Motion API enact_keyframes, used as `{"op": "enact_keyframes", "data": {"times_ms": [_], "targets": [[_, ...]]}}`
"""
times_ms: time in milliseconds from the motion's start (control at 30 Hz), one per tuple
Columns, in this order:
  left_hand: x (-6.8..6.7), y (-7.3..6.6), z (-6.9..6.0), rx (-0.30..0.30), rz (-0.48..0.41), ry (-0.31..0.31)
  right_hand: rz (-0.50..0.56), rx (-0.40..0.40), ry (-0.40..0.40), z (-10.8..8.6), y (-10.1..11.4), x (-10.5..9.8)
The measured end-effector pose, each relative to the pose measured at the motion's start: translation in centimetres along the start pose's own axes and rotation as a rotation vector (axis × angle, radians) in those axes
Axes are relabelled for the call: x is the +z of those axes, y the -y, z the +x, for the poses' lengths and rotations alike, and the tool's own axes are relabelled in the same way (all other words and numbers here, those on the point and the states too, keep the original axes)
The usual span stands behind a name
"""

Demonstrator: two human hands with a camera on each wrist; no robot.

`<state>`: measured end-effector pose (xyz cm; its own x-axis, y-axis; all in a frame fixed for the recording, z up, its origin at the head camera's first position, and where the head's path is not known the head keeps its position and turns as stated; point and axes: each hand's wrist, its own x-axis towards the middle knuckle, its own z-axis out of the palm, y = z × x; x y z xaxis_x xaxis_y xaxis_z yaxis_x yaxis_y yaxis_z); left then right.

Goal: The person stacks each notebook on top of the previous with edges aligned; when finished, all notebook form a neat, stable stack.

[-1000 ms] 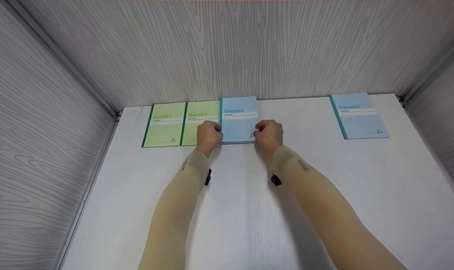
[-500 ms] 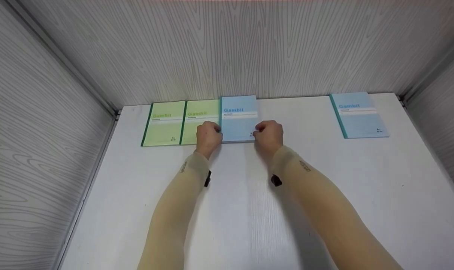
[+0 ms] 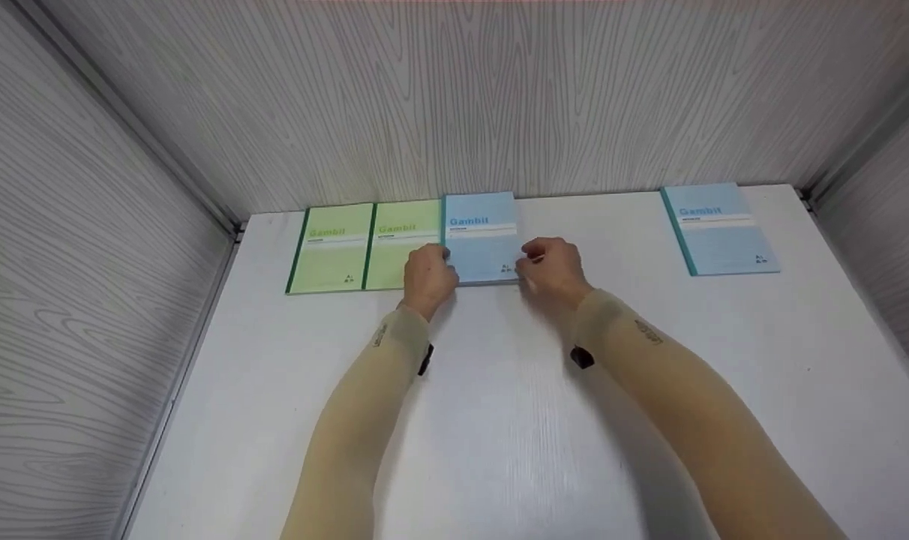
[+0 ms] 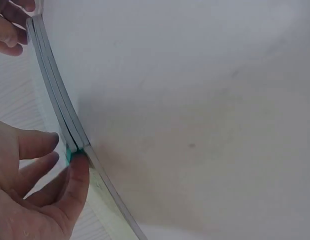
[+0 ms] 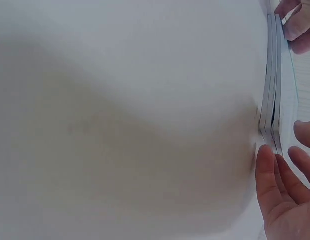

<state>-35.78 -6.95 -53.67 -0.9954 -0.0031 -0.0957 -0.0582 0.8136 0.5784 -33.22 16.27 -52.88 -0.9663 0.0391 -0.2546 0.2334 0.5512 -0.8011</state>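
Note:
In the head view, a stack of blue notebooks (image 3: 478,238) lies flat against the back wall, its page edges showing as layers in both wrist views. My left hand (image 3: 430,279) is at its near left corner; in the left wrist view one digit touches the teal spine corner (image 4: 77,151), while the other fingertips (image 4: 55,139) stand apart from it. My right hand (image 3: 553,268) is beside the near right corner. The right wrist view shows its fingers (image 5: 267,175) spread and fairly straight, just off the stack (image 5: 271,75), holding nothing.
Two green notebooks (image 3: 328,259) (image 3: 402,221) lie side by side to the left of the blue stack. Another blue notebook (image 3: 724,240) lies apart on the right of the white table (image 3: 484,420). Wood-patterned panels (image 3: 469,90) stand at the back and sides.
My right hand has drawn slightly right, away from the stack's edge. My left hand has shifted a little right over the near left corner. The notebooks look nearly unmoved.

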Motion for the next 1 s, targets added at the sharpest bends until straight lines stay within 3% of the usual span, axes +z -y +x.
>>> {"op": "enact_keyframes", "data": {"times_ms": [33,167,333,467,633,833,1000], "targets": [[-0.2,-1.2,-0.9,0.008,0.038,-0.006,-0.027,-0.029,0.002,-0.1,-0.5,-1.0],[1.2,-3.9,-1.8,0.093,0.167,-0.031,-0.156,-0.158,-0.025,-0.6,-2.8,-5.4],[3.8,-8.3,-3.2,0.196,0.272,-0.001,-0.249,-0.214,-0.086,-1.9,-5.6,-11.1],[6.7,-11.9,-4.5,0.314,0.355,0.035,-0.306,-0.201,-0.135,-3.4,-7.9,-15.4],[11.4,-17.0,-6.4,0.450,0.460,0.117,-0.449,-0.214,-0.162,-4.9,-12.7,-20.6],[15.7,-22.1,-8.3,0.479,0.536,0.188,-0.651,-0.206,-0.123,-5.8,-17.5,-23.4],[18.1,-25.9,-10.3,0.496,0.577,0.255,-0.718,-0.184,-0.078,-6.7,-19.6,-25.0]]}}
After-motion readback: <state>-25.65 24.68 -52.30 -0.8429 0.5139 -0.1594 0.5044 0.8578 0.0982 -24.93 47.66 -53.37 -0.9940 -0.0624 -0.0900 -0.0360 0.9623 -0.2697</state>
